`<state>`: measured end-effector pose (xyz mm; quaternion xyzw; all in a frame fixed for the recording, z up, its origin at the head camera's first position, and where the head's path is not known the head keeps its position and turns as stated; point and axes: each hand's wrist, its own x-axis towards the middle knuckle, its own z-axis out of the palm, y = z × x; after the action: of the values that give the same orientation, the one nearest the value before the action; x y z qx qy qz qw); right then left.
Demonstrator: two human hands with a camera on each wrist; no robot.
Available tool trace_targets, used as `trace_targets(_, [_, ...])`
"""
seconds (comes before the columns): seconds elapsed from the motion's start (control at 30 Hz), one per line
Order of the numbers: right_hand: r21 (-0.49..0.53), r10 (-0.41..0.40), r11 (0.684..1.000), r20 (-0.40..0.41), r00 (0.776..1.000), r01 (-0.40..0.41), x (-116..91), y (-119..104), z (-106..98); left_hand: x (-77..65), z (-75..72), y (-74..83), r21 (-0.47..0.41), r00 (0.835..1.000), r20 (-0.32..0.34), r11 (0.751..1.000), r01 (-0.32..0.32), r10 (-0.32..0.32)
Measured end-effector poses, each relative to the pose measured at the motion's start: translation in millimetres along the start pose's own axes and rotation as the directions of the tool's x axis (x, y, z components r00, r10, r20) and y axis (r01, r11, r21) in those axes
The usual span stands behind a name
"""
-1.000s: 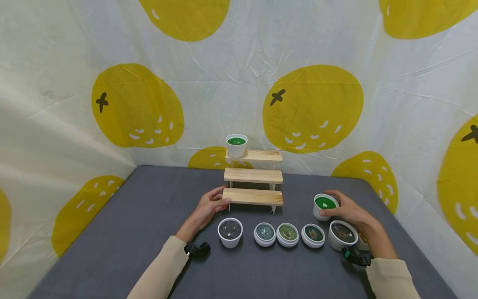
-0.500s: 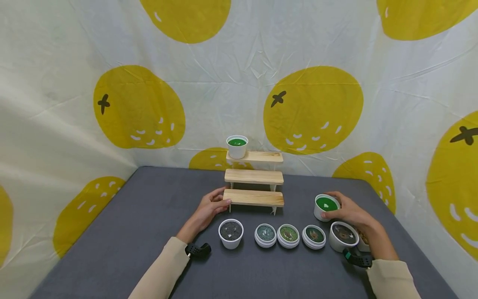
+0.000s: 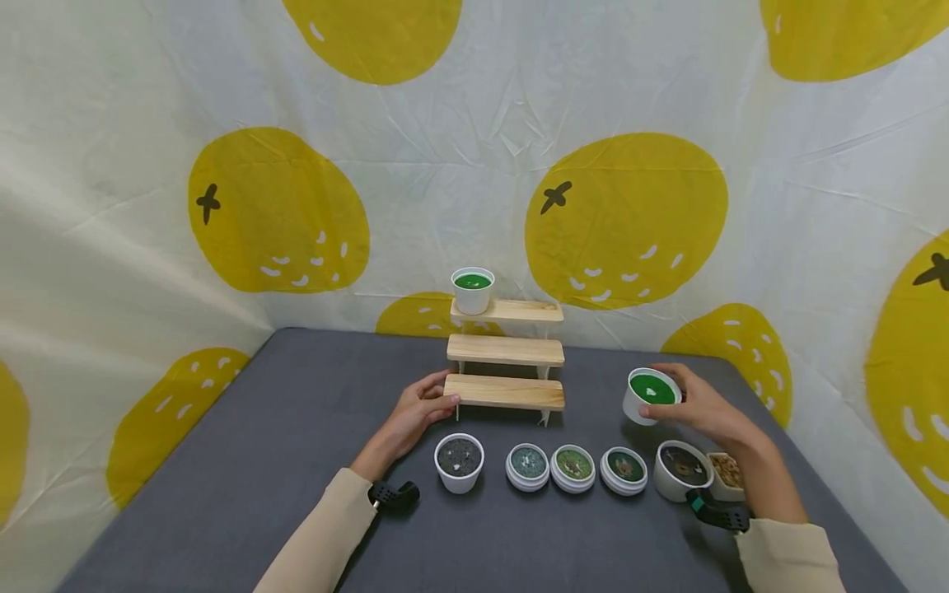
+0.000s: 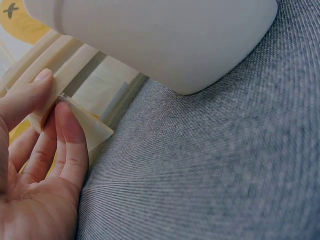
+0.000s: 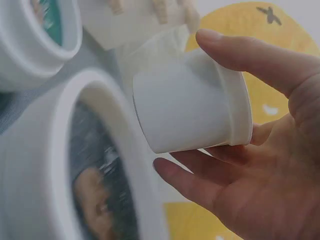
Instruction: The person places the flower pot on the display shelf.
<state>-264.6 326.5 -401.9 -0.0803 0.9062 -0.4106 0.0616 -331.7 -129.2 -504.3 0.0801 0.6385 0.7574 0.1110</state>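
Note:
My left hand (image 3: 412,414) pinches the left end of the lowest shelf of a three-tier wooden stand (image 3: 506,391); in the left wrist view the thumb lies on top and the fingers curl beneath the board (image 4: 75,75). At the right, my right hand (image 3: 704,405) grips a white cup with a green top (image 3: 652,390) by its side, off the table. The right wrist view shows thumb and fingers around the white cup (image 5: 185,105). A second green-topped white cup (image 3: 473,292) stands upright on the left end of the top shelf.
In front of the stand is a white cup with a dark grey top (image 3: 459,463). To its right sit low round tubs, one blue-grey (image 3: 528,467), one green (image 3: 573,468), one dark green (image 3: 624,471). A larger dark-topped tub (image 3: 682,471) and a container of brown bits (image 3: 726,473) are under the right forearm.
My right hand has raised the green-topped cup slightly up from the table and tilted it a little. The left hand stays on the stand. More of the brown-filled container shows.

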Motion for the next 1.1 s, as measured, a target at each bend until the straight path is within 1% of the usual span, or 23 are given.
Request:
trace_targets(0.23, [0.018, -0.043, 0.999, -0.035, 0.998, 0.043, -6.8, -21.1, -5.8, -0.5, 1.3, 0.9, -0.005, 1.000, -0.003, 1.000, 0.002, -0.002])
trace_targets(0.47, [0.025, -0.074, 0.997, -0.029, 0.997, 0.075, -4.8, -41.2, -5.6, -0.7, 0.3, 1.1, -0.013, 1.000, -0.017, 1.000, -0.004, 0.004])
trace_targets(0.53, [0.037, -0.086, 0.996, -0.028, 0.996, 0.087, -2.2, -48.0, -5.4, -1.0, -0.1, 1.2, -0.011, 1.000, -0.022, 1.000, -0.009, 0.009])
trace_targets(0.67, [0.054, -0.096, 0.994, -0.025, 0.995, 0.098, 5.4, -60.8, -4.4, -1.7, -0.5, 1.1, -0.006, 0.999, -0.032, 1.000, 0.003, -0.003])
trace_targets(0.93, [0.098, -0.109, 0.989, -0.022, 0.994, 0.111, 26.1, -81.7, -5.3, 0.9, -0.2, -0.9, 0.005, 1.000, -0.009, 1.000, 0.010, -0.010])
trace_targets(1.1, [0.090, -0.114, 0.989, -0.038, 0.993, 0.117, 40.8, -94.3, -6.5, 0.2, 1.2, -0.2, -0.002, 1.000, -0.009, 1.000, 0.007, -0.007])
